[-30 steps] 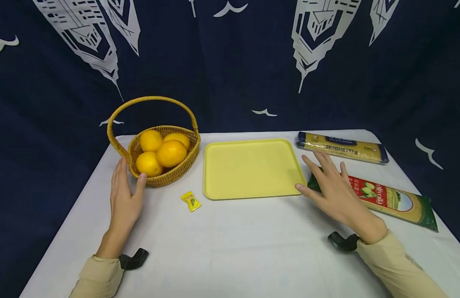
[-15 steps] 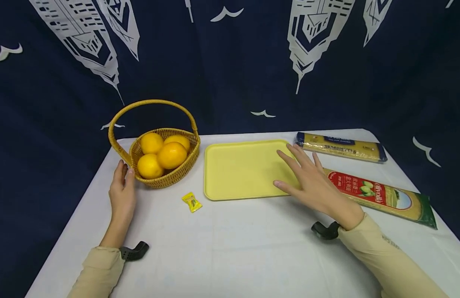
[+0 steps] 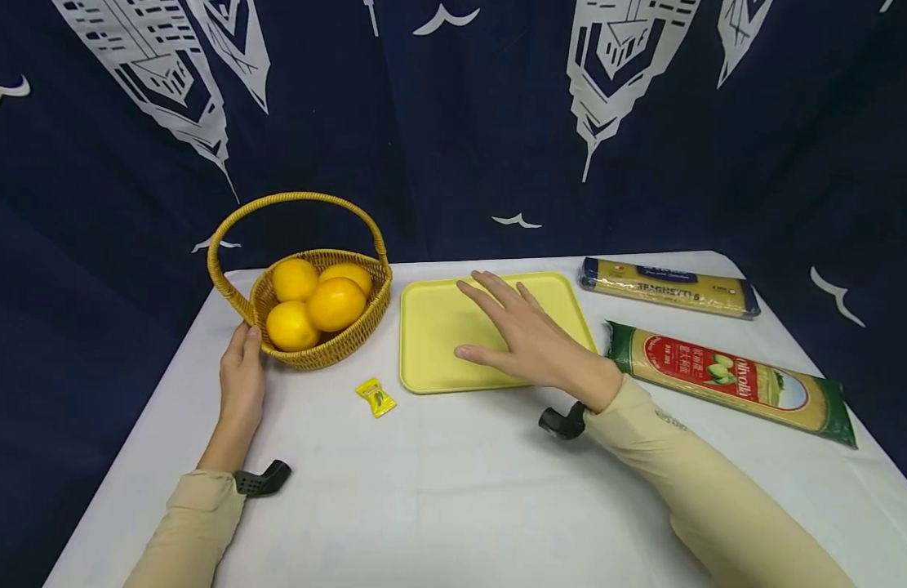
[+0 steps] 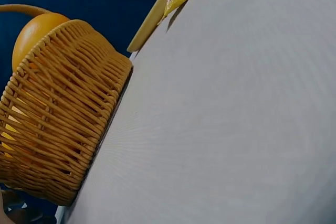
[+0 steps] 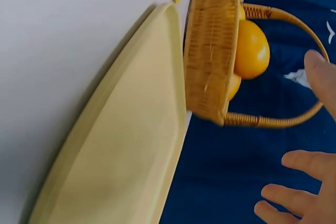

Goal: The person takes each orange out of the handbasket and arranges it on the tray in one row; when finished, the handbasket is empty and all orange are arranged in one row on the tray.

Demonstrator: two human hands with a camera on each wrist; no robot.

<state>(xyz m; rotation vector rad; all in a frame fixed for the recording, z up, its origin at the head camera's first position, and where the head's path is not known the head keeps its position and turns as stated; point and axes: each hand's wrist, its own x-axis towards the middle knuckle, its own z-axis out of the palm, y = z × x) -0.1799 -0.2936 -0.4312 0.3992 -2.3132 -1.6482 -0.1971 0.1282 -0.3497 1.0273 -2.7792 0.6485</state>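
Observation:
At the left, my left hand [image 3: 242, 380] holds the left end of a wicker basket [image 3: 350, 339], thumb on the near side and fingers at the handle's foot. Several oranges [image 3: 337, 304] fill the basket, whose handle arches upright. My right hand [image 3: 530, 339] is spread over a yellow tray [image 3: 438, 359], holding nothing, its fingers pointing toward the back left. In the right wrist view, the fingers [image 5: 299, 200] are apart, with the basket [image 5: 210, 51] beyond the tray [image 5: 121, 145]. Most of the left hand lies outside the left wrist view, where the basket's woven side [image 4: 68, 103] shows large.
A small yellow wrapped candy [image 3: 376, 398] lies between basket and tray, toward the front. Two packs of pasta are at the right: a spaghetti pack [image 3: 669, 287] at the back and a green-ended pack [image 3: 740, 382] nearer. A dark blue printed curtain [image 3: 453, 163] hangs behind the white table [image 3: 424, 506].
My right hand has moved left from the green-ended pasta pack to over the tray. My left hand has drawn its fingers in and taken hold of the basket's left end.

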